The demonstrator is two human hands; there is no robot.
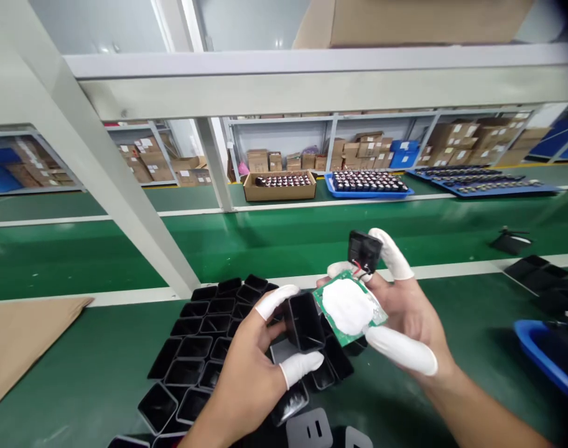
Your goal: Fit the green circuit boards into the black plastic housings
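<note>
Over the surface (474,311), short of its far edge, the left hand (249,379) holds a black case (307,323) in its grip; the right hand (412,317) pinches a white-coated green board (348,306). Wiring to a black block (364,250) looks done; board and case are apart.

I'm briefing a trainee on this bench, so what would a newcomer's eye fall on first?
Probably the white-topped green circuit board, held up in the right hand at right of centre. Just left of it, the left hand grips an open black case. Further left and beneath, similar black cases sit clustered on the green bench.
</note>
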